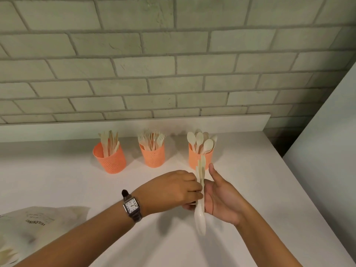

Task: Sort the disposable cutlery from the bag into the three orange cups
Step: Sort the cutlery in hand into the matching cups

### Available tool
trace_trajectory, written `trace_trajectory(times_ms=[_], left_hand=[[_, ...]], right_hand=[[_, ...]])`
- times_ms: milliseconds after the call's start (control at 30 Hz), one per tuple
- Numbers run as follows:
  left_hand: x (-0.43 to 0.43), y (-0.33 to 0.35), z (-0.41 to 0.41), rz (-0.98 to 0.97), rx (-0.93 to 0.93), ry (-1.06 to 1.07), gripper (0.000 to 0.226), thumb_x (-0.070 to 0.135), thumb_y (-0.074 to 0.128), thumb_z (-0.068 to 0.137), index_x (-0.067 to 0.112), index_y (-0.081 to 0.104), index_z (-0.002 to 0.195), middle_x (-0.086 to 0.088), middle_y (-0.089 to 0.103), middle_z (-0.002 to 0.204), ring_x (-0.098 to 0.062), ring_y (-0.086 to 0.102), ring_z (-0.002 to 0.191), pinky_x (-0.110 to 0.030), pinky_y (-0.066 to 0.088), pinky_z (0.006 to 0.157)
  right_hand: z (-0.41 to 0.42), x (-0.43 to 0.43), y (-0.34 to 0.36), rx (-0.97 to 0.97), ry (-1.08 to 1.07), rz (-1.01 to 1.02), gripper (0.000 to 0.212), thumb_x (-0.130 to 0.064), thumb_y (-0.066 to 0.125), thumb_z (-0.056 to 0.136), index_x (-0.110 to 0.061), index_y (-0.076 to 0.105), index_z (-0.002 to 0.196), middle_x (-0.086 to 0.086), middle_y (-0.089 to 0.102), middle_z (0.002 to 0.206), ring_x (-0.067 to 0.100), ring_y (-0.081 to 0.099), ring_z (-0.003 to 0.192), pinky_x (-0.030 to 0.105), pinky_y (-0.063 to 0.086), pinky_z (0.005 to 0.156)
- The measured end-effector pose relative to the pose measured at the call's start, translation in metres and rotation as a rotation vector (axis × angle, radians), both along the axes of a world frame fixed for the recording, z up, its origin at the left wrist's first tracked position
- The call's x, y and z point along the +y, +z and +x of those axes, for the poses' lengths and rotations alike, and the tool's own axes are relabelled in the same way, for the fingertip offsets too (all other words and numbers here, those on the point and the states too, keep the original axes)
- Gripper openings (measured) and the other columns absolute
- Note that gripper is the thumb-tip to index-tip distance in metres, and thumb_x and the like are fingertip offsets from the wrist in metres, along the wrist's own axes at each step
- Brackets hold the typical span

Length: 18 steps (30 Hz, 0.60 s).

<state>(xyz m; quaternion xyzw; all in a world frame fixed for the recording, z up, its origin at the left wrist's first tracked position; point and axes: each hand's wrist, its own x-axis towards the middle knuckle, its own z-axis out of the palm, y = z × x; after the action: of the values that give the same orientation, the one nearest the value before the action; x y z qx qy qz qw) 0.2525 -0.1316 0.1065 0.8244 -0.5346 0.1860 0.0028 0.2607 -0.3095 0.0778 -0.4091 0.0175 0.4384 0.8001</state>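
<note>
Your two hands meet over the white counter, just in front of the right orange cup. Between them is a small bunch of spoons, pale cream, stacked together. Long axis runs near-far, close to vertical in the view: bowls point toward you, low end hanging below the hands; handle ends point away, toward the right cup, overlapping its front wall in the view. Can't tell the count in the bunch.

Your left hand is closed on the bunch, fingers curled round the handles mid-length. Watch on that wrist. Your right hand is mostly open, palm facing left against the bunch, thumb up and free, fingers passing under; can't tell if it actually grips.

Three cups in a row near the backsplash, well apart from each other:
- left orange cup: knives, upright, leaning slightly.
- middle orange cup: forks, tines up.
- right orange cup: spoons, bowls up.

Bag lies flat at the lower left of the counter, "WARNING" printed on it, reading upside down to you. A few more cutlery pieces sit at its near end, blurred.
</note>
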Motion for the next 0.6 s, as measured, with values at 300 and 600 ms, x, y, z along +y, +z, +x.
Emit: trace_trajectory(times_ms=[300, 600], left_hand=[[-0.008, 0.025, 0.027, -1.251, 0.522, 0.618, 0.012, 0.015, 0.075, 0.073, 0.020, 0.074, 0.083, 0.026, 0.066, 0.073, 0.010, 0.061, 0.073, -0.004, 0.043, 0.072], [-0.039, -0.015, 0.101, -1.489, 0.766, 0.808, 0.014, 0.012, 0.076, 0.073, 0.010, 0.073, 0.086, 0.000, 0.070, 0.080, 0.005, 0.063, 0.067, -0.005, 0.046, 0.067]], right_hand=[[-0.002, -0.017, -0.014, -0.217, -0.252, -0.238, 0.015, -0.005, 0.046, 0.095, -0.002, 0.060, 0.100, 0.010, 0.062, 0.081, 0.032, 0.068, 0.085, 0.043, 0.051, 0.095], [-0.003, -0.033, -0.021, -0.399, -0.367, -0.487, 0.016, -0.015, 0.057, 0.091, -0.014, 0.061, 0.107, 0.002, 0.076, 0.094, 0.015, 0.065, 0.087, 0.032, 0.048, 0.086]])
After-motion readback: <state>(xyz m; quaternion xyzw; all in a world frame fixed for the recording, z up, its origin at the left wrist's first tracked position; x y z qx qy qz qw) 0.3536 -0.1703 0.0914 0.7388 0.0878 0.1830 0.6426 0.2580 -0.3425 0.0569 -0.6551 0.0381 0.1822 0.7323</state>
